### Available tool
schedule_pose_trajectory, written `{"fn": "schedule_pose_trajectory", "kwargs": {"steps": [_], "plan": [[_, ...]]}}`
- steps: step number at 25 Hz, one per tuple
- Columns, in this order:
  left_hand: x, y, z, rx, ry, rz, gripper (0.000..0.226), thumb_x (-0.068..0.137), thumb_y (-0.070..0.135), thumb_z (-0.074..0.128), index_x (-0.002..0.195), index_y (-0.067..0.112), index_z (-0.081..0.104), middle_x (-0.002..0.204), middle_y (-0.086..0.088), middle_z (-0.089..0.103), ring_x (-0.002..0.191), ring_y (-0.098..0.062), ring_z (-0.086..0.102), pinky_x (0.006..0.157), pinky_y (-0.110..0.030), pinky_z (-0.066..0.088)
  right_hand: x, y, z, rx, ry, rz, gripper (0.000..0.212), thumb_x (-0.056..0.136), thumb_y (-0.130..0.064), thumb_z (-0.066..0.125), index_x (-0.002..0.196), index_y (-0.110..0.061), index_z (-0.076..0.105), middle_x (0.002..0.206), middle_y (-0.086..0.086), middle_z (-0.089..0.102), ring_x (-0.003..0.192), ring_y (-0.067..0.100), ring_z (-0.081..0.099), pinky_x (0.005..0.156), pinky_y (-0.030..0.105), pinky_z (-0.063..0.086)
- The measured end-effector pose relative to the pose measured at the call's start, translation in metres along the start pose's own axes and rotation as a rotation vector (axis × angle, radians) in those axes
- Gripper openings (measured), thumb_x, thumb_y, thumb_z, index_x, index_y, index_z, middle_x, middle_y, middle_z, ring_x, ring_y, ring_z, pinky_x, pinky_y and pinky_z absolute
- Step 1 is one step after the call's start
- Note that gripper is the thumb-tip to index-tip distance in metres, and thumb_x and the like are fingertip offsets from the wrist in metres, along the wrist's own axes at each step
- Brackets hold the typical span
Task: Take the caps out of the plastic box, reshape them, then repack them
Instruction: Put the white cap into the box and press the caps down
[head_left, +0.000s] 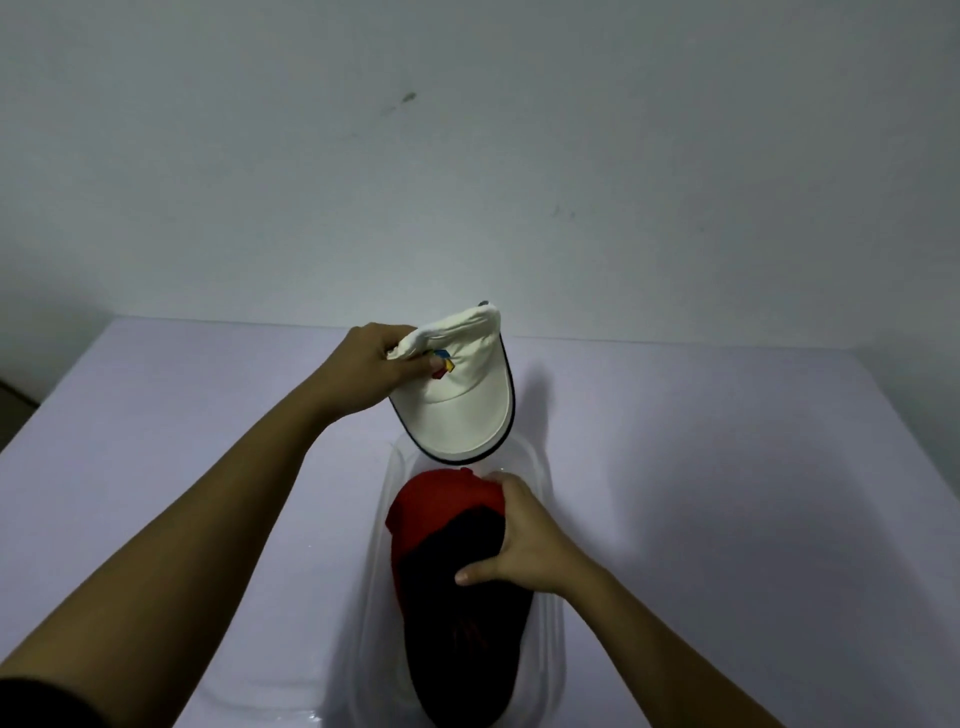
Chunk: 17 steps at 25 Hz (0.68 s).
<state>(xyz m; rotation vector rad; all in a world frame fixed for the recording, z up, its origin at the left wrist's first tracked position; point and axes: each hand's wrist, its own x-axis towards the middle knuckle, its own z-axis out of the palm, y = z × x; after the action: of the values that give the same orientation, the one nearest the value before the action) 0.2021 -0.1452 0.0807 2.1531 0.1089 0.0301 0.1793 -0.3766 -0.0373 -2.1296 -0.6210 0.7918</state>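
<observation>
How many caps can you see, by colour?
White cap: 1, held by the left hand above the box
Red cap: 1, in the box
Black cap: 1, in the box under the right hand
Total: 3

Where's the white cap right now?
In the head view, the white cap is held up by the left hand, above the far end of the plastic box.
</observation>
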Motion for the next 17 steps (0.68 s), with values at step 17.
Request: {"fn": "schedule_pose_trajectory", "kwargs": {"steps": [17], "plan": [[0.009, -0.026, 0.045, 0.178, -0.567, -0.108, 0.011, 0.081, 0.028, 0.070, 0.083, 0.018, 0.074, 0.081, 0.006, 0.071, 0.077, -0.006, 0.058, 0.074, -0.022, 0.042, -0.028, -0.010, 0.011, -0.237, 0.064, -0.237, 0.105, 0.063, -0.052, 0.079, 0.143, -0.019, 0.019, 0.138, 0.000, 0.028, 0.131, 0.011, 0.029, 0.114, 0.028, 0.028]]}}
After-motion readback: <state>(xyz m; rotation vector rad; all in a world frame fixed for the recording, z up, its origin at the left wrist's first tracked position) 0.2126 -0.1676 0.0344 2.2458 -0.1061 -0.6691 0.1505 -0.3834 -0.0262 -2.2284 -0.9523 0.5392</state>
